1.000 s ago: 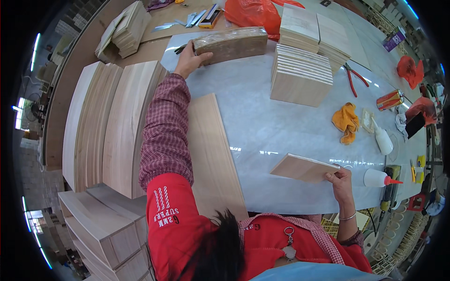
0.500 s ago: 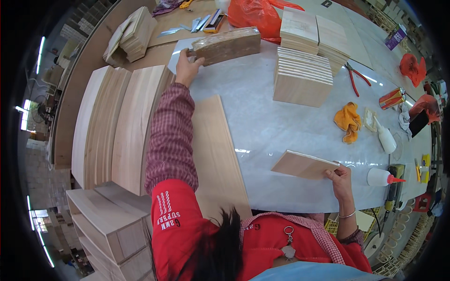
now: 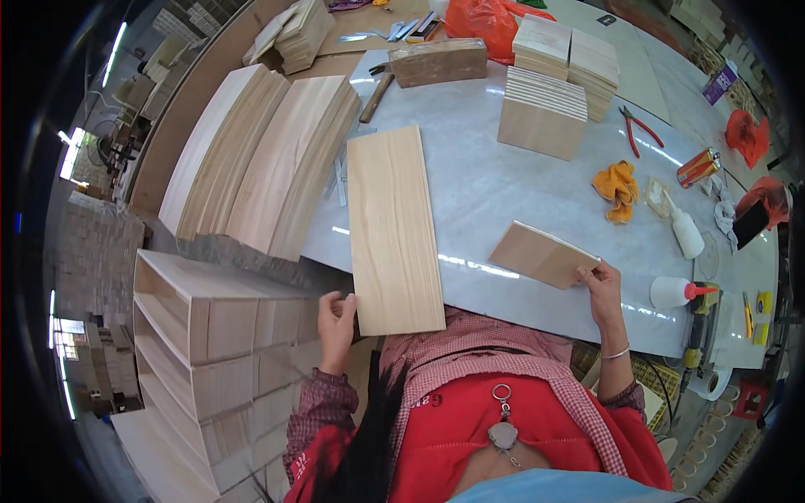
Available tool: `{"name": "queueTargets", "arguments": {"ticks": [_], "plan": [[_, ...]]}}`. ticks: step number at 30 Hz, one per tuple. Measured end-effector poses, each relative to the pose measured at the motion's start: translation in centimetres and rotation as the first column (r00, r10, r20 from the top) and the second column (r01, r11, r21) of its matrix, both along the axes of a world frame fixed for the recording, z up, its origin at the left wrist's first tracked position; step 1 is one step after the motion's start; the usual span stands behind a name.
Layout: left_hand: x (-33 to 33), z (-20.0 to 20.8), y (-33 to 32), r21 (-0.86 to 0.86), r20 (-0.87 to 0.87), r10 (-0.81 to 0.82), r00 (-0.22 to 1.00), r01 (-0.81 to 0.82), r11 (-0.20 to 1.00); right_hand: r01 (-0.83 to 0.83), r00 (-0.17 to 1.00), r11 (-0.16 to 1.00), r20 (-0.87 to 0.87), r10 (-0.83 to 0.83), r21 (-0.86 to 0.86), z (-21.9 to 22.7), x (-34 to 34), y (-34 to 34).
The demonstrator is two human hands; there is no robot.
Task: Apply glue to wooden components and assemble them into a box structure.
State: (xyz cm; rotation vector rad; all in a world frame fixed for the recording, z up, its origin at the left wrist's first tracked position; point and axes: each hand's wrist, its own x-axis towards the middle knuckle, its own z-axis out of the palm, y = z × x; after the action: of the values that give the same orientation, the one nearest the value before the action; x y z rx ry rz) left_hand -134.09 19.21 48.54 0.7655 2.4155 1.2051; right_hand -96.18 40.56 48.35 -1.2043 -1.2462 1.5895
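A small flat wooden panel [image 3: 537, 254] is pinched at its right end by my right hand [image 3: 600, 289], tilted just above the table. My left hand [image 3: 336, 325] is beside the lower left edge of a long wooden board [image 3: 394, 226], its fingers loosely curled and a little apart; I cannot tell whether it touches the board. The long board lies over the table's front edge, seemingly on others like it. A hammer [image 3: 377, 96] with a wooden handle lies beyond, its head by a brown wrapped block [image 3: 438, 63].
Stacked long boards [image 3: 289, 163] stand at left, above wooden box frames [image 3: 226, 327]. Small panels [image 3: 541, 126] stand in a row at the back. Red-handled pliers [image 3: 641, 132], an orange cloth [image 3: 617, 191], a white glue bottle [image 3: 686, 233] and a red-tipped bottle [image 3: 671, 292] lie to the right.
My left hand has drawn back from the far block and hammer to the near end of the long board. The right hand still holds the small panel. The view has shifted.
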Motion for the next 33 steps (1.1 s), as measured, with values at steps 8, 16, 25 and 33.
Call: {"name": "queueTargets", "arguments": {"ticks": [8, 16, 25, 33], "plan": [[0.1, -2.7, -0.6, 0.199, 0.693, -0.019, 0.721, -0.165, 0.966, -0.07, 0.997, 0.995, -0.009, 0.071, 0.066, 1.1, 0.9, -1.4], [-0.5, 3.4, 2.1, 0.396, 0.636, -0.208, 0.743, -0.083, 0.914, -0.102, 0.995, 0.99, 0.016, 0.101, 0.097, 1.0, 2.1, -1.9], [-1.3, 6.4, 14.1, 0.508, 0.617, -0.361, 0.7, -0.003, 0.862, -0.149, 0.985, 0.981, 0.105, 0.137, 0.12, 1.7, -0.4, -2.4], [-0.5, 5.1, 18.2, 0.614, 0.659, -0.507, 0.556, -0.007, 0.789, -0.349, 0.917, 0.915, 0.274, 0.29, 0.2, 1.8, -7.2, 0.3]]}}
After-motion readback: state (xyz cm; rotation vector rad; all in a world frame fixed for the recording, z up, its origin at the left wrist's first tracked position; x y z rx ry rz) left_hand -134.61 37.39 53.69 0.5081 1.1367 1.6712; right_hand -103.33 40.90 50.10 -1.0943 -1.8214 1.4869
